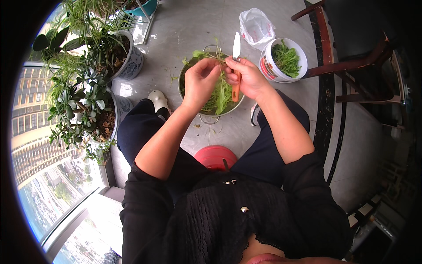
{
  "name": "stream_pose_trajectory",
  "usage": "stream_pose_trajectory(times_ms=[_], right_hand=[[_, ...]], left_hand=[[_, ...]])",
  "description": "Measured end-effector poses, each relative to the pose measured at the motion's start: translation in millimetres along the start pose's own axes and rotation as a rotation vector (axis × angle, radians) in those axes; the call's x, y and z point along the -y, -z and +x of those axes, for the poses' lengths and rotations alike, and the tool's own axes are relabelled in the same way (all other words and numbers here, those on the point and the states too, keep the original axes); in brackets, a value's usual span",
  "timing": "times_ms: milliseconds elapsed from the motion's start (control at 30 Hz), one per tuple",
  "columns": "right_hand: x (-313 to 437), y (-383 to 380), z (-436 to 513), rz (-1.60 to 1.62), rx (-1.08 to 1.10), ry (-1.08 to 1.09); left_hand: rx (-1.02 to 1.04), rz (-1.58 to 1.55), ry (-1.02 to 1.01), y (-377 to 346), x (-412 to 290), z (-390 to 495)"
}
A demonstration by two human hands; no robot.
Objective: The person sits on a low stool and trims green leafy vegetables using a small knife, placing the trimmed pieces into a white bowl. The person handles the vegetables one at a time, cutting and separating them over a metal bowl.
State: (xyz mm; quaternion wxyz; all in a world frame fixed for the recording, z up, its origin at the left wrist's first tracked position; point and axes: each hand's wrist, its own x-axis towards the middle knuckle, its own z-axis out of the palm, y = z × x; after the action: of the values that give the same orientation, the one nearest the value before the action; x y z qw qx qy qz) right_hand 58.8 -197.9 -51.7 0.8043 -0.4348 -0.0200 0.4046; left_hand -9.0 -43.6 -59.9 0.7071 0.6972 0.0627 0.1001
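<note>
Over a wide metal basin [181, 87] with two loop handles, both hands meet at a leafy green plant [225, 94] whose leaves hang down into the basin. My left hand [204, 77] pinches its stems between thumb and fingertips. In my right hand [245, 74] is a small knife [236, 49] with an orange handle, blade pointing away from me; the thumb and forefinger also touch the stems. More greens lie in the basin, partly hidden by the hands.
A white bucket [304, 59] with greens stands right of the basin, beside a plastic-lined container [257, 28]. Potted plants [130, 62] line the window at left. Wooden chairs [324, 36] stand at right. A red stool [214, 155] is under me, and plant scraps [196, 125] lie on the floor.
</note>
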Motion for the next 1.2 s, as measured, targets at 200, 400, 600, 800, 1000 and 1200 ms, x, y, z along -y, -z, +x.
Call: stream_pose_trajectory(times_ms=[200, 400, 600, 800, 1000, 1200], right_hand=[[-0.2, -3.3, 0.0, -0.314, -0.091, 0.135], [16.8, 5.1, -1.0, -0.022, -0.032, 0.113], [28.0, 15.3, -4.3, 0.116, 0.097, 0.064], [35.6, 16.2, -10.1, 0.271, 0.134, 0.039], [41.9, 20.4, -12.1, 0.343, 0.198, 0.041], [42.6, 21.6, -12.3, 0.344, 0.210, 0.045]], left_hand=[[-0.007, 0.023, 0.085, 1.4, -0.2, -1.3], [0.091, 0.275, 0.212, 10.2, 4.0, 1.6], [0.090, 0.489, 0.166, 12.4, 8.7, -0.9], [0.049, 0.558, 0.109, 14.1, 10.3, -1.3], [0.026, 0.574, 0.088, 15.3, 11.5, -0.2], [0.025, 0.523, 0.192, 16.7, 13.4, 1.4]])
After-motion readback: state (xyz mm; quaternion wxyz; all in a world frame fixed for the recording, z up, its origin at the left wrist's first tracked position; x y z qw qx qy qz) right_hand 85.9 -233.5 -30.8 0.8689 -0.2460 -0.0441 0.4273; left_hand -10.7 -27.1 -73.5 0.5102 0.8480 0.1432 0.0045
